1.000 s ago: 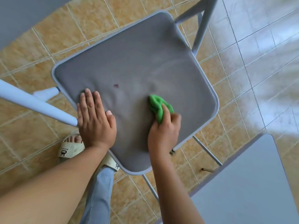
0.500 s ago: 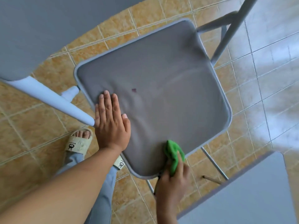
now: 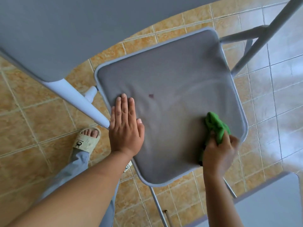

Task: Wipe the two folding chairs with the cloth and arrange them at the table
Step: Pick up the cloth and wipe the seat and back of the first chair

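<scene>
Head view: the person is standing over a folding chair, whose grey seat (image 3: 172, 104) is facing up. The left hand (image 3: 125, 128) is lying flat and spread on the seat's left edge, gripping nothing. The right hand (image 3: 218, 153) is clenching the bunched green cloth (image 3: 214, 125) against the seat near its right edge.

Likely faults:
- The small dark spot (image 3: 151, 95) at mid-seat is lying apart from the cloth; strokes confined to the edge may be missing it.
- Weight bearing on one edge may be tipping or folding the chair.
- A second grey seat (image 3: 270, 202) is showing at lower right, close to the right forearm.
</scene>
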Available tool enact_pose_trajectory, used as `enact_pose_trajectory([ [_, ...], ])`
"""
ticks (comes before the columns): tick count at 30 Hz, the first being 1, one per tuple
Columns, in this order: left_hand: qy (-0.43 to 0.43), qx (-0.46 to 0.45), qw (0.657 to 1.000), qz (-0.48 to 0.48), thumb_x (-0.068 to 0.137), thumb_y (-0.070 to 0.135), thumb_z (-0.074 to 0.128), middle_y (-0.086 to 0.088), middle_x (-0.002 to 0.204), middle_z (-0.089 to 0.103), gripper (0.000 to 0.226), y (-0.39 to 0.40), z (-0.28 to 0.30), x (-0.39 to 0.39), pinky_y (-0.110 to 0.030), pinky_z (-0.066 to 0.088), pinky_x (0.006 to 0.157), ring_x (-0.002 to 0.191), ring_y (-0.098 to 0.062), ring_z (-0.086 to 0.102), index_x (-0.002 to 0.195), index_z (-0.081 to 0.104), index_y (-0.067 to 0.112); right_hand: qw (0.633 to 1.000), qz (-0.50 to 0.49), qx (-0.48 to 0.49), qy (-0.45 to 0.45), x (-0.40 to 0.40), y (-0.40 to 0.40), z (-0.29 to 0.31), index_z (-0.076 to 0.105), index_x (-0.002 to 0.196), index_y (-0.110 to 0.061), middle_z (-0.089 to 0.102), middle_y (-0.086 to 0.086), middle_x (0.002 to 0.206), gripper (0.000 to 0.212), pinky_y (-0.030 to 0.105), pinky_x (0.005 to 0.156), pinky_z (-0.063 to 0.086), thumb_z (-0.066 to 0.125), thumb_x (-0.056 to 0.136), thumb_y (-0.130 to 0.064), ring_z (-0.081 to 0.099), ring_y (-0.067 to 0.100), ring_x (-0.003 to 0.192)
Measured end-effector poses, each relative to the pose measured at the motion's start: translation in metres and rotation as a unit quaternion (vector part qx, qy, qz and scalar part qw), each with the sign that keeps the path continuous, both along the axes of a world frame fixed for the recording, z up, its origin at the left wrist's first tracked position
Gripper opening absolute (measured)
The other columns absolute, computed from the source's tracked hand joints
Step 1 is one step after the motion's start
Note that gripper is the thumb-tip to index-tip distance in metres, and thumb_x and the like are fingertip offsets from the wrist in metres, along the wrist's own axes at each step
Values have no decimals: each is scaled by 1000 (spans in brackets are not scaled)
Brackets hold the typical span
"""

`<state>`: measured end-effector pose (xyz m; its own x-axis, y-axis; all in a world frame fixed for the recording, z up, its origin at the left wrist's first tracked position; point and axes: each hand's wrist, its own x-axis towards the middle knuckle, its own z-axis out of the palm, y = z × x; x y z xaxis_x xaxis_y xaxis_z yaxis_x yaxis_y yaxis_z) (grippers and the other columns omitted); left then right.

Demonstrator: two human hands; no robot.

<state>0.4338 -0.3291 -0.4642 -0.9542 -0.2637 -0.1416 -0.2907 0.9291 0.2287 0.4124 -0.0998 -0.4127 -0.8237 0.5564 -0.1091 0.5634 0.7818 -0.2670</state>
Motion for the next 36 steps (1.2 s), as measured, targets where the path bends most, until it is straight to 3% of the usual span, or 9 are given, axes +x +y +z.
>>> enact_pose_trajectory([
  [3, -3, -1, 1000, 5, 91, 25, 35, -21, 155, 24, 62, 0, 1, 0, -42, 13, 119, 146, -31, 20, 148, 29, 0, 990, 128, -63, -11, 20, -61, -2, 68, 118, -21, 55, 13, 106, 41, 37, 74, 49, 65, 80, -5, 56, 32, 95],
  [8, 19, -9, 1000, 7, 92, 26, 34, -19, 156, 23, 61, -1, -2, 2, -40, 10, 120, 147, -29, 16, 148, 30, 1, 943, 324, -45, 68, -104, -141, -28, 68, 115, -28, 59, 14, 109, 44, 39, 70, 49, 60, 74, -13, 56, 36, 94],
  [10, 24, -10, 1000, 6, 90, 26, 34, -20, 156, 22, 63, 1, -4, 1, -41, 10, 120, 147, -29, 15, 148, 29, 1, 944, 317, 21, 91, -172, -118, -37, 65, 118, -26, 57, 13, 115, 44, 41, 72, 49, 53, 78, -12, 53, 35, 99],
  [13, 23, 0, 1000, 5, 90, 25, 34, -21, 156, 22, 64, 1, -4, 0, -42, 10, 120, 146, -31, 17, 148, 28, 1, 974, 195, 82, 77, -214, -48, -38, 61, 124, -27, 53, 12, 119, 43, 42, 79, 49, 46, 86, -12, 50, 32, 107],
  [18, 13, 1, 1000, 9, 90, 24, 36, -22, 155, 23, 63, 1, 0, 2, -43, 13, 120, 146, -32, 19, 148, 28, 0, 995, 98, 13, 29, -90, 1, -14, 59, 129, -27, 54, 15, 110, 45, 28, 73, 37, 56, 87, -11, 55, 35, 100],
  [22, 13, 0, 1000, 12, 89, 24, 38, -22, 155, 24, 64, 2, 1, -2, -44, 16, 119, 145, -33, 21, 147, 30, -1, 960, 277, -49, -2, -39, -70, -11, 67, 118, -22, 58, 14, 99, 46, 38, 67, 50, 63, 74, -9, 57, 35, 87],
  [26, 8, -5, 1000, 7, 89, 25, 37, -21, 155, 24, 64, 3, 1, 0, -43, 15, 120, 145, -31, 20, 147, 31, 1, 918, 393, -22, 51, -136, -118, -29, 65, 121, -25, 58, 16, 103, 46, 41, 68, 47, 57, 76, -16, 56, 38, 90],
  [31, 13, -7, 1000, 4, 90, 25, 35, -21, 155, 24, 63, 0, -3, 0, -45, 17, 119, 145, -31, 20, 148, 29, 1, 963, 254, 81, 49, -232, -69, -43, 53, 130, -24, 52, 15, 120, 42, 43, 81, 43, 43, 90, -14, 50, 36, 109],
  [36, 11, -4, 1000, 10, 90, 25, 36, -20, 155, 24, 63, 1, 1, 1, -44, 18, 119, 145, -31, 21, 148, 29, 1, 994, 92, 63, -1, -149, -9, -22, 53, 132, -25, 52, 15, 116, 40, 37, 77, 40, 42, 94, -18, 52, 36, 103],
])
